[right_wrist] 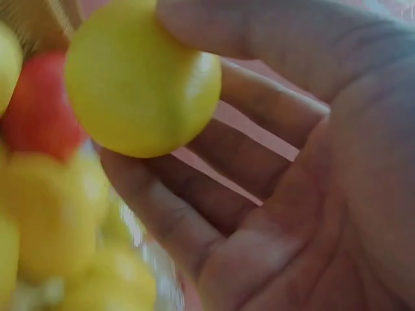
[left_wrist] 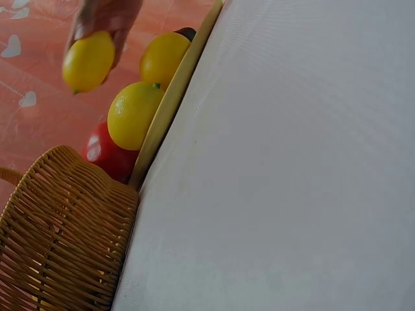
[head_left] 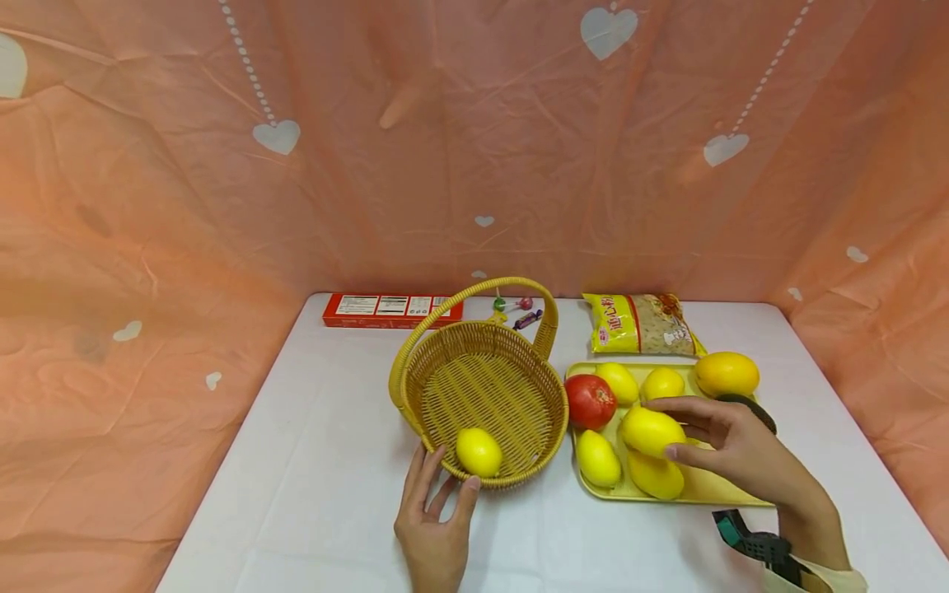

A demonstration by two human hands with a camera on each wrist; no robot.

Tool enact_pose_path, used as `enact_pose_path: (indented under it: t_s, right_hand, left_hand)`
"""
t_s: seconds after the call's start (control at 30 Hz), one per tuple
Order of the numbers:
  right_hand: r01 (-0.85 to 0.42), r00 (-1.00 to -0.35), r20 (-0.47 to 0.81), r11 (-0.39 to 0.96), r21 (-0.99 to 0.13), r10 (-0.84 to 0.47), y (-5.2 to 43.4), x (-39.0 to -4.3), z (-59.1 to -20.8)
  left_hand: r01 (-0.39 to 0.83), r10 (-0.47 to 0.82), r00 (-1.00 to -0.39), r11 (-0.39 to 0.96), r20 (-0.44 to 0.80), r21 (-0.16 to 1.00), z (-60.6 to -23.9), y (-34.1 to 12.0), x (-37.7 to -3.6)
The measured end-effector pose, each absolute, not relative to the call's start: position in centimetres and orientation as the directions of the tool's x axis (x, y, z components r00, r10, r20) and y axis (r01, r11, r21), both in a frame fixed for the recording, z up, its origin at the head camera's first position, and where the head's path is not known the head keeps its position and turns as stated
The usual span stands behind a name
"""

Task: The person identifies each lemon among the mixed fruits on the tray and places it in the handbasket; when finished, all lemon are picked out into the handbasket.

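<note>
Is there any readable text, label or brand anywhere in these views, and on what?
Nothing reads clearly.
Yellow snack bag: red characters on its left side, too small to read.
Red box: white label panels with fine print, too small to read.
Both wrist views: no text.

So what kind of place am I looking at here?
Likely a staged tabletop set, not a real kitchen: a white-covered table walled in by a wrinkled pink heart-print backdrop, with a wicker basket and a tray of fruit laid out.
</note>
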State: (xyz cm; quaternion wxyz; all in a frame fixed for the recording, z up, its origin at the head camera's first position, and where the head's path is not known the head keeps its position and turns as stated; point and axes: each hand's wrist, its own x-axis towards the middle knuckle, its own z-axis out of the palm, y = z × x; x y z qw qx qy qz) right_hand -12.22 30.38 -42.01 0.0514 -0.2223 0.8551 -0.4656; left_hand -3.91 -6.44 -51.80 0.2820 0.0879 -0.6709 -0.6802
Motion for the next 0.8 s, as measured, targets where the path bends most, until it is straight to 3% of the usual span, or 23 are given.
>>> enact_pose_path:
  t_s: [0.47,0.6,0.8]
  right_hand:
    - [-0.351,-0.668,0.123,0.165,-0.922,-0.734,20.9,-16.8,-41.8]
    - [-0.337,-0.638,0.068,0.199,-0.920,-0.767,18.6,-17.2,-42.1]
    - [-0.419,-0.622,-0.001,0.333,-0.845,-0.783,15.7,-17.3,-42.5]
  left_hand:
    - [0.231,-0.507,-0.830,0.065,0.231,0.971,-51.9,-6.6,-3.9]
    - [0.230,-0.515,-0.826,0.061,0.228,0.971,-51.9,-6.5,-3.9]
    - [0.245,-0.515,-0.823,0.055,0.238,0.968,-51.9,-6.5,-4.0]
